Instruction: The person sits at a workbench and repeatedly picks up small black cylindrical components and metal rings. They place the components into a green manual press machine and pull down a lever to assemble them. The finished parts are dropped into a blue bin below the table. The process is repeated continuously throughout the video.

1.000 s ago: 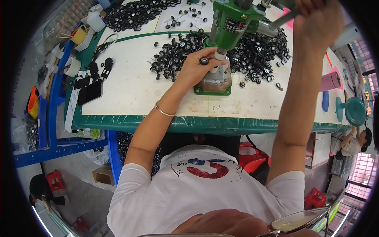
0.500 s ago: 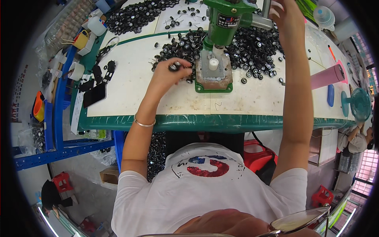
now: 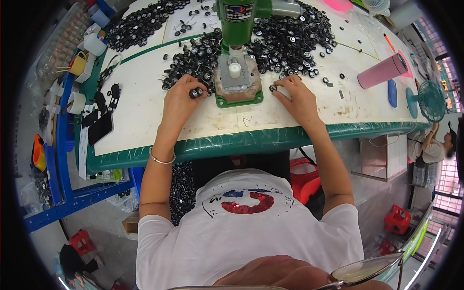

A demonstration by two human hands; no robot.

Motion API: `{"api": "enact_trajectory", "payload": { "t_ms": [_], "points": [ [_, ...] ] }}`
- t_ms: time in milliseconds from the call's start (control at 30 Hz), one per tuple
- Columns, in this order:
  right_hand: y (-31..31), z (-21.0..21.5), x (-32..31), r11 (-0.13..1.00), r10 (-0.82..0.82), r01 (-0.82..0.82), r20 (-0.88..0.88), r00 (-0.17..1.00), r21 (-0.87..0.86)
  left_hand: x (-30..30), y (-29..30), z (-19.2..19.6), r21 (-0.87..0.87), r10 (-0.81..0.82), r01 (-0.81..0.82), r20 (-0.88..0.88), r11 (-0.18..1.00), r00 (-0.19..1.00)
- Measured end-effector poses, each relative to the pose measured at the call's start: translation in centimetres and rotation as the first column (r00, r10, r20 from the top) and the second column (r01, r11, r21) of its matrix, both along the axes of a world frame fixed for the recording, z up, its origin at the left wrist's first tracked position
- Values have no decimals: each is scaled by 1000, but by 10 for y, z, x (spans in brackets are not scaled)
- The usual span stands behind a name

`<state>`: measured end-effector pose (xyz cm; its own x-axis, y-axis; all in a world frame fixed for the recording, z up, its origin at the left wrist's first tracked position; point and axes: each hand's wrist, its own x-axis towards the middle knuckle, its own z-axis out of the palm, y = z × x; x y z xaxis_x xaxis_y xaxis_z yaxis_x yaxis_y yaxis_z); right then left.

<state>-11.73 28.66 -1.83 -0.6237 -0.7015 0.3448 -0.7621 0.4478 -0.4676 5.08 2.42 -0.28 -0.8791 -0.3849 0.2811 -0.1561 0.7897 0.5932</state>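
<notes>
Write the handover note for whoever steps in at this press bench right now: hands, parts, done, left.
Left hand: fingers pinch a small black round part just left of the green press.
Right hand: on the table, fingertips at a single black part right of the press base.
White post on the base stands bare, nothing loaded.
Loose black parts heaped around the press.
Done: cannot tell.
Left: likely seat a part on the post.

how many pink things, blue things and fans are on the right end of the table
pink tumbler: 1
blue oval case: 1
teal desk fan: 1
total: 3
</notes>
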Motion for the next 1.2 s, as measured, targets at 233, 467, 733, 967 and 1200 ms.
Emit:
{"api": "enact_trajectory", "payload": {
  "t_ms": [233, 467, 733, 967, 1200],
  "points": [
    [-8, 5, 0, 999, 16, -17, 48, 999, 28, 20, -1, -7, -54, 29, -30, -31, 998, 999],
    [-51, 27, 0, 928, 233, -159, 193, 953, -338, 17, -5, -13, 296, 147, -111, -104, 949, 984],
    [-91, 26, 1, 933, 311, -193, 407, 859, -304, -8, -7, 9, 852, 158, -13, -81, 523, 984],
    [-94, 20, 1, 917, 348, -175, 507, 789, -358, -6, -18, -2, 956, 76, 73, -99, 284, 992],
    [-79, 18, 12, 853, 273, -117, 243, 931, -509, 1, -21, 4, 989, 51, 49, -56, 138, 997]
  ]
}}
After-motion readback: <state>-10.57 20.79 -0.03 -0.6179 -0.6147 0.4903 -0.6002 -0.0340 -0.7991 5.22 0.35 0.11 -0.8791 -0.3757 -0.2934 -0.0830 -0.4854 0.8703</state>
